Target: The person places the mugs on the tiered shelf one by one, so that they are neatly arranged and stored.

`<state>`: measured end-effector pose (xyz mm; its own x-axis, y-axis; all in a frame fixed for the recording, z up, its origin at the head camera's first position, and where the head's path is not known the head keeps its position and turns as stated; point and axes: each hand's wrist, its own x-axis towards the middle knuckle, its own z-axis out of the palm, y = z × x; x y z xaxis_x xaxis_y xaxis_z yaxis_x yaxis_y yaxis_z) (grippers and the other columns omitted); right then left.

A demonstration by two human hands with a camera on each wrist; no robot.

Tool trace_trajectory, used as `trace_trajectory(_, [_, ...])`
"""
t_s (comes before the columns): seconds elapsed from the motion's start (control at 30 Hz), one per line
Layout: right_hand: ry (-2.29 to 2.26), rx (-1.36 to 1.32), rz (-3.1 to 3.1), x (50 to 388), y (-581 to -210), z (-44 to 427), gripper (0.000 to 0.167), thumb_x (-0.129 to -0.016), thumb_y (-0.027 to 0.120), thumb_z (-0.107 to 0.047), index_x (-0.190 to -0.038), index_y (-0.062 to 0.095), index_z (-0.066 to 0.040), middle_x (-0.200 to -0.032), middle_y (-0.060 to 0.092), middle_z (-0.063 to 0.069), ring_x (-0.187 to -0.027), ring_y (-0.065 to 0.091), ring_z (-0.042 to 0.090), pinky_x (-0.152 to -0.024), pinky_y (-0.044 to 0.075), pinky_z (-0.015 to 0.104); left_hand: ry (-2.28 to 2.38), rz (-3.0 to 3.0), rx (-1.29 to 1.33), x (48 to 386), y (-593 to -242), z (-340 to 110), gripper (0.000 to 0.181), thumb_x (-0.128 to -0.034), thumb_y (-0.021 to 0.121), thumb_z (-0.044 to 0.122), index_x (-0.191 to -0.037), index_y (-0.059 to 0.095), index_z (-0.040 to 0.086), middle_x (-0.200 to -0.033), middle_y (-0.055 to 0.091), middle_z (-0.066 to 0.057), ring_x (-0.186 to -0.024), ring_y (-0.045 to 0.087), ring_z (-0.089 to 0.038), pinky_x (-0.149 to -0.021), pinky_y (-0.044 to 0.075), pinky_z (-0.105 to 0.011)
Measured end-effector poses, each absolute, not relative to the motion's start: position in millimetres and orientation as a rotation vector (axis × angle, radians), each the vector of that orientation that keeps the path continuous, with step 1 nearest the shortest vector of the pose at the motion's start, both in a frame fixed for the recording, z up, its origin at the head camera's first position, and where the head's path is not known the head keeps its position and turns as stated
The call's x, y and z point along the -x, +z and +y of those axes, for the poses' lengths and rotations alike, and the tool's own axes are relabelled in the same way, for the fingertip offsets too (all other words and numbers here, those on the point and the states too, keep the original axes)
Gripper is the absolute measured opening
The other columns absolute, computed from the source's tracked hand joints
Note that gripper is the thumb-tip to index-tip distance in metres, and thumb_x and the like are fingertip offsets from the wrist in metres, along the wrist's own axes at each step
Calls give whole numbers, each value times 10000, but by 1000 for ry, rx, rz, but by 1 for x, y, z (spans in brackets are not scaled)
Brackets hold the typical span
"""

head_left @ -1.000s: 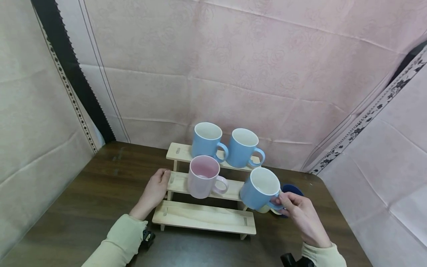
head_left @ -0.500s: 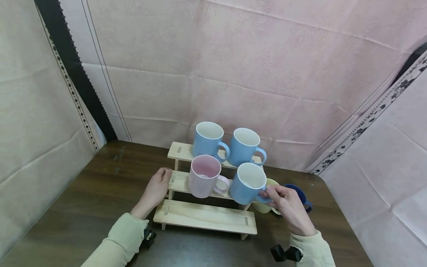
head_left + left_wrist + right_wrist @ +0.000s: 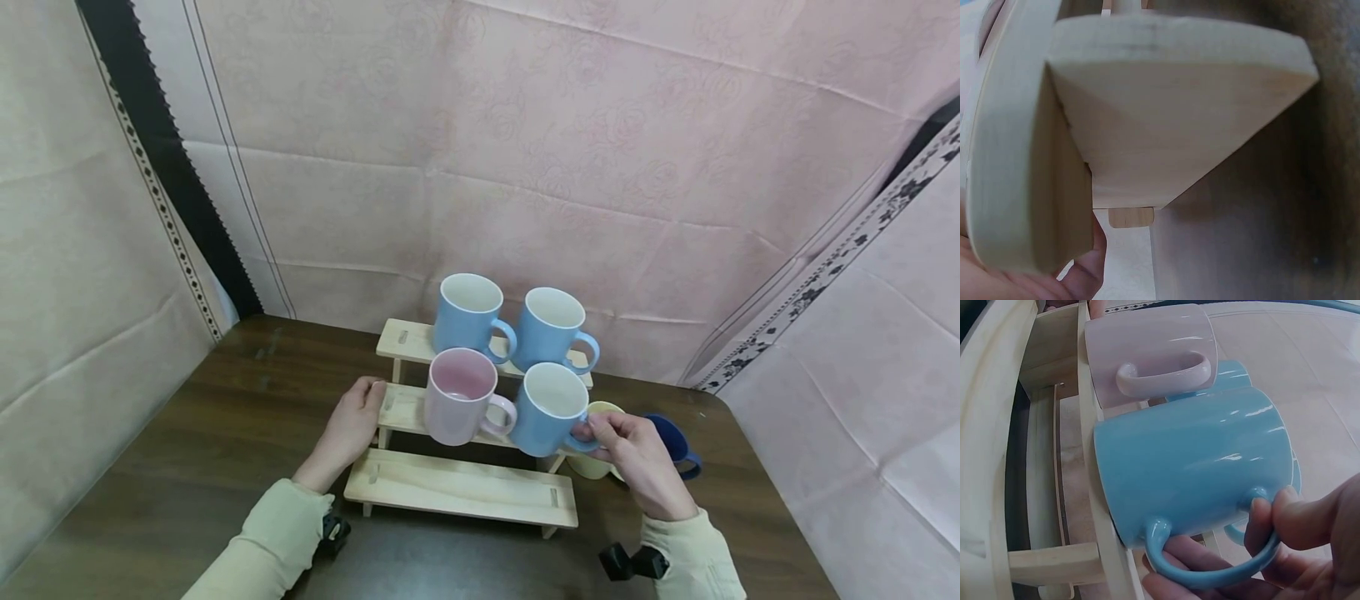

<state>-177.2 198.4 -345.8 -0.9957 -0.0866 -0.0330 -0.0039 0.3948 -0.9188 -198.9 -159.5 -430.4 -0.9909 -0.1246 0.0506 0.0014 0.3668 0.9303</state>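
My right hand (image 3: 637,467) pinches the handle of a light blue mug (image 3: 542,421) between thumb and fingers. This mug is upright at the right end of the middle step of a wooden tiered rack (image 3: 465,487). In the right wrist view the base of the blue mug (image 3: 1191,462) meets or nearly meets the board; full contact I cannot tell. Just left of it stands a pale pink mug (image 3: 448,417), its handle pointing right. My left hand (image 3: 351,429) grips the left end of the middle step, its fingers (image 3: 1088,269) partly hidden behind the board (image 3: 1004,187).
On the top step stand a light blue mug (image 3: 459,325) and a second light blue mug (image 3: 543,333). The bottom step holds nothing. Right of the rack, on the brown table (image 3: 225,442), are a pale yellow mug (image 3: 588,467), partly hidden, and a dark blue mug (image 3: 671,437).
My right hand has carried the light blue mug leftward, up beside the pink mug on the middle step. The left hand has kept its grip on the rack.
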Motion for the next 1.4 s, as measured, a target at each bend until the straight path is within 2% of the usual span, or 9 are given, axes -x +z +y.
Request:
trace_trajectory(0.23, [-1657,76,2585,179,-345,194,280,-1026,516,-190,-1023,665,47,-1024,674,163,-1006,636,250,-821,556,387,-1710,-2509,-124,199,-432,-159,424,-1080,321,300,-1310,471,-24,-1025,582,-199,-661,546,-204,-554,494,-326])
trace_trajectory(0.53, [-1630,81,2597,179,-341,194,311,-1026,519,-235,-1033,668,38,-1037,678,156,-1034,631,264,-831,551,421,-1708,-2510,-103,200,-430,-160,455,-1078,315,331,-1310,461,-32,-851,552,-147,-573,515,-191,-526,477,-324])
trace_trajectory(0.83, [-1648,57,2584,181,-342,193,317,-1021,531,-254,-1057,667,30,-1037,673,152,-1034,631,261,-835,551,411,-1688,-2515,-119,199,-431,-160,442,-1077,324,321,-1307,473,-26,-1011,584,-202,-655,547,-200,-560,494,-329])
trace_trajectory(1.2, [-1600,51,2585,180,-340,195,462,-990,533,-439,-1156,624,-18,-1126,651,148,-1085,606,273,-902,519,428,-1714,-2500,-133,201,-432,-160,400,-1080,333,282,-1293,483,-21,-1056,580,-212,-716,564,-219,-569,502,-326])
trace_trajectory(1.4, [-1618,-5,2594,177,-335,205,472,-1014,496,-418,-1230,558,-3,-1196,600,181,-1159,565,295,-953,488,413,-1701,-2501,-133,200,-432,-160,410,-1078,336,293,-1294,487,-21,-1063,581,-210,-692,555,-209,-565,496,-324])
